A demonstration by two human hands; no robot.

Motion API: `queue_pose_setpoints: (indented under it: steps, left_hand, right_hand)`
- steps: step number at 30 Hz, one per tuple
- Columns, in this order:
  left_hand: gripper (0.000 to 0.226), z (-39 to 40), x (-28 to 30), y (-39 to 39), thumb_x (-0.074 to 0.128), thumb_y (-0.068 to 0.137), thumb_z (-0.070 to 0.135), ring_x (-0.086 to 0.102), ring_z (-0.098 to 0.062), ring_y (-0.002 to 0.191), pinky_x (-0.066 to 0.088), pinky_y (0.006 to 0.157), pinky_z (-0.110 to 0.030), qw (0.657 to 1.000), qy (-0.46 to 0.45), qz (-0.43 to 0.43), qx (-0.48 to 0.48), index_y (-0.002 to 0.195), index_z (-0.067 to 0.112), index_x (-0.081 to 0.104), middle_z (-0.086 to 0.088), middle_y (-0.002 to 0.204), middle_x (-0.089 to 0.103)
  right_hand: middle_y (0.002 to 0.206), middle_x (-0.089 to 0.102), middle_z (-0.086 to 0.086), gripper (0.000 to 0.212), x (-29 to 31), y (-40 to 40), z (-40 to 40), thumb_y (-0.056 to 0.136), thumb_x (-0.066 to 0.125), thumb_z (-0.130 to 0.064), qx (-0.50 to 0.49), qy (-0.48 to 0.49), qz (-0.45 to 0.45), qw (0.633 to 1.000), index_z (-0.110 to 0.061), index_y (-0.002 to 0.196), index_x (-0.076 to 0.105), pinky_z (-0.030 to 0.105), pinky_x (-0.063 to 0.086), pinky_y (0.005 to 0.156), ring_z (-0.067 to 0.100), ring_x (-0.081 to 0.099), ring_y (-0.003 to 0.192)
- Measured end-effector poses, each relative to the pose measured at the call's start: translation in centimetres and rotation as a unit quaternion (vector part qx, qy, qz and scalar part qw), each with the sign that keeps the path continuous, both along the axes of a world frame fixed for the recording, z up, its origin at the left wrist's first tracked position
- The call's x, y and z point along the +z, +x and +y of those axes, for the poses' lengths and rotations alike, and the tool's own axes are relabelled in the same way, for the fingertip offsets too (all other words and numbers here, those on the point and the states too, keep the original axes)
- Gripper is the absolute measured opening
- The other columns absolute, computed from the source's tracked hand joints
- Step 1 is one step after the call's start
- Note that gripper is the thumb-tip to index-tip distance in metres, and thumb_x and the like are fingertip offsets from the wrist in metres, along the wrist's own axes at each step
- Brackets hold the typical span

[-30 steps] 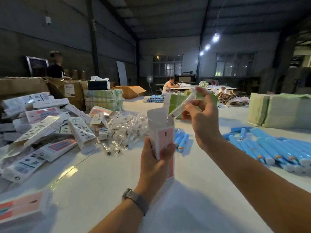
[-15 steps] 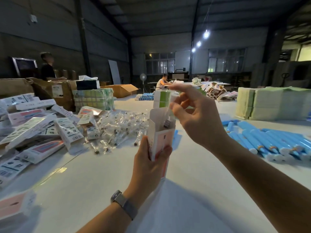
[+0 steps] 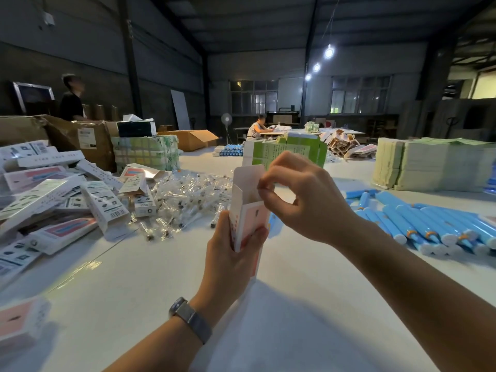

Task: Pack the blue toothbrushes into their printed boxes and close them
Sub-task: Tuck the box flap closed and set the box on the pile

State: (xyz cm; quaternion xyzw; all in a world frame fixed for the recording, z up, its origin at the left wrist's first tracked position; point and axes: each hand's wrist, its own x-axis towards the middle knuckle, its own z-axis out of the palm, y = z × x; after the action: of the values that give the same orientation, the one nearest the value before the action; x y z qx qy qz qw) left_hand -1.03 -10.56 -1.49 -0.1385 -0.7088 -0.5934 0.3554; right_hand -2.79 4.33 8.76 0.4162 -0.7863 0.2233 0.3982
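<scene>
upright printed box point(image 3: 251, 221) in left hand's point(image 3: 228, 261) grip, right hand point(image 3: 303, 202) pinching at its open top

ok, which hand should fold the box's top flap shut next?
Right. The right hand is at the open mouth of the box, fingers by the raised flap. The left hand grips the box's body, steadying it.

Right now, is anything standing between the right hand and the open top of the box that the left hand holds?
Nothing visible does. The right hand is directly at the open mouth of the printed box, fingertips pinched at its edge, with the top flap upright behind. The left hand holds the box lower down, clear of the opening.
</scene>
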Motion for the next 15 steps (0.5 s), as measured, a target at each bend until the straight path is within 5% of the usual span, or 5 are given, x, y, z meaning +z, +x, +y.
queue_pose_setpoints:
  steps: [4, 8, 11, 15]
  left_hand:
    - [0.030, -0.2, 0.0, -0.1, 0.068, 0.078, 0.043, 0.063, -0.011, 0.076, 0.058, 0.064, -0.027, 1.000, 0.001, -0.006, -0.003, 0.097, 0.029, 0.050, 0.021, 0.088, 0.064]
    - [0.031, -0.3, 0.3, -0.1, 0.069, 0.077, 0.038, 0.064, -0.010, 0.078, 0.059, 0.068, -0.028, 0.999, 0.015, -0.014, -0.031, 0.101, 0.029, 0.053, 0.017, 0.088, 0.065]
    - [0.032, -0.2, 0.3, 0.1, 0.066, 0.080, 0.037, 0.069, -0.020, 0.088, 0.061, 0.074, -0.033, 0.992, 0.048, -0.044, -0.111, 0.109, 0.033, 0.053, 0.007, 0.093, 0.067]
    - [0.035, -0.2, 0.6, 0.3, 0.048, 0.087, 0.047, 0.070, -0.016, 0.093, 0.061, 0.075, -0.029, 0.984, 0.039, -0.056, -0.167, 0.118, 0.030, 0.044, 0.009, 0.099, 0.065]
  right_hand:
    - [0.106, 0.051, -0.007, 0.032, -0.4, -0.3, 0.2, 0.095, 0.052, -0.038, 0.012, 0.033, -0.048, 0.998, -0.016, 0.099, 0.074, 0.030, 0.043, 0.070, 0.015, 0.052, 0.096]
    - [0.107, 0.060, -0.006, 0.017, -0.9, -0.8, 0.0, 0.087, 0.058, -0.025, 0.093, -0.090, -0.150, 0.980, -0.029, 0.104, 0.060, 0.025, 0.053, 0.067, 0.007, 0.058, 0.092]
    - [0.114, 0.062, -0.001, 0.030, -2.1, -1.2, 0.0, 0.084, 0.068, -0.024, 0.191, -0.127, -0.295, 0.928, -0.036, 0.107, 0.053, 0.035, 0.059, 0.080, 0.012, 0.063, 0.095]
    - [0.117, 0.064, 0.006, 0.041, -3.1, -1.7, 0.1, 0.082, 0.070, -0.025, 0.245, -0.167, -0.346, 0.890, -0.028, 0.117, 0.048, 0.047, 0.059, 0.084, 0.030, 0.065, 0.103]
